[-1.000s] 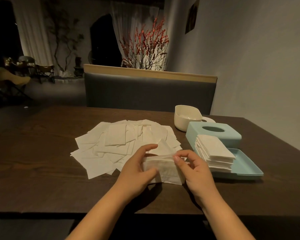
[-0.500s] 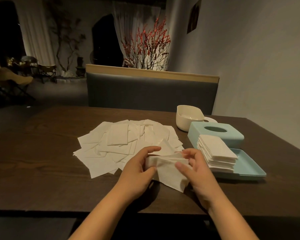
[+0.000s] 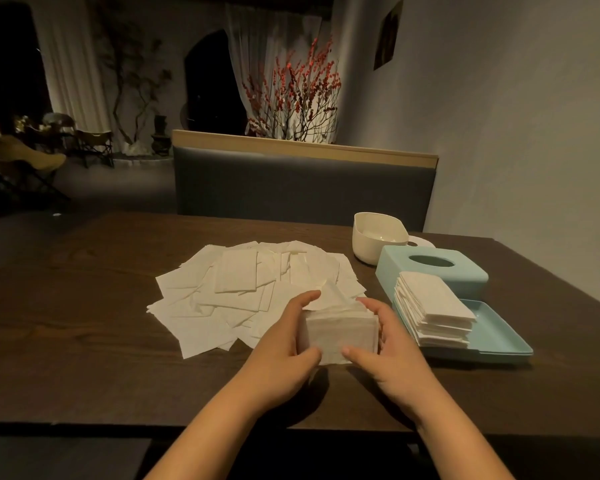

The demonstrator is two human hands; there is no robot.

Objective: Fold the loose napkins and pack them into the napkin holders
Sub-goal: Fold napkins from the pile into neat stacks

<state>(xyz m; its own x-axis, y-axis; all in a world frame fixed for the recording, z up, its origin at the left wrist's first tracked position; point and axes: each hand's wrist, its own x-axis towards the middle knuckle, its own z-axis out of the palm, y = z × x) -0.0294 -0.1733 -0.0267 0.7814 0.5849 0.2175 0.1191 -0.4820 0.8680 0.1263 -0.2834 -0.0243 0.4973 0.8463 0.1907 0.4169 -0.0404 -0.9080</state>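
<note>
The person is holding a folded napkin bundle [image 3: 340, 327] between both hands, just above the near part of the dark wooden desk [image 3: 84, 341]. The bundle is looking like a thick white block, its top sheets ruffling up at the far edge. The left hand [image 3: 284, 344] is gripping its left side, thumb curling under the front and fingers wrapping the back. The right hand [image 3: 385, 344] is gripping the right side in the same way, thumb pressing against the front face.

Behind the hands, a spread of loose napkins [image 3: 243, 296] is lying flat on the desk, overlapping one another in a rough fan, thin and white with faint creases.

To the right, a pale blue tray [image 3: 496, 334] is sitting on the desk and carrying a tall stack of folded napkins [image 3: 433, 310], its layers stepping unevenly. Touching the tray's far end, a pale blue cover [image 3: 430, 268] with an oval opening on top is standing. Just beyond it, a cream holder [image 3: 378, 240] is sitting open; whether anything is lying inside is hard to tell.
</note>
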